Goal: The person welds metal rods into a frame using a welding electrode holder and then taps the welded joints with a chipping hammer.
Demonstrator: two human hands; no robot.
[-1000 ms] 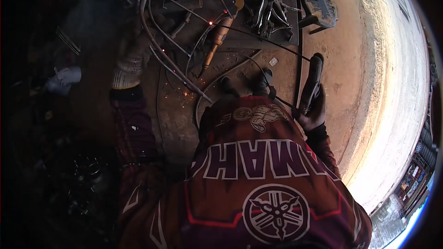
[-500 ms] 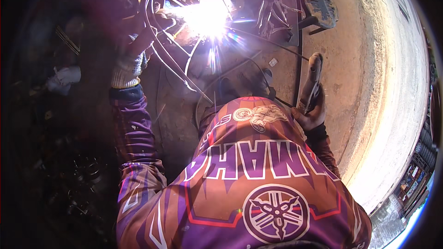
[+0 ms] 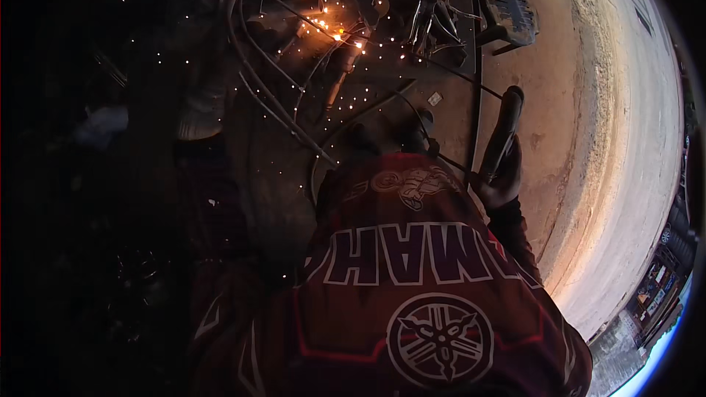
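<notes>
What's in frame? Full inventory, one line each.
Bent-rod metal frame: one, dark steel, rounded loops, top centre on the work surface.
Glowing weld spot: one, orange, on the frame, with sparks scattered around it.
Welding rod holder: one, dark, right of centre, with a thin rod running up-left toward the frame.
Metal scrap pieces: a small pile, grey, top centre-right.
Dark boxy object: one, top right on the ground; kind unclear.
Dirt ground: pale brown, right side.
Left hand: light glove, by the frame's left edge; grip too dark to tell.
Right hand: dark glove, fingers closed around the holder.
</notes>
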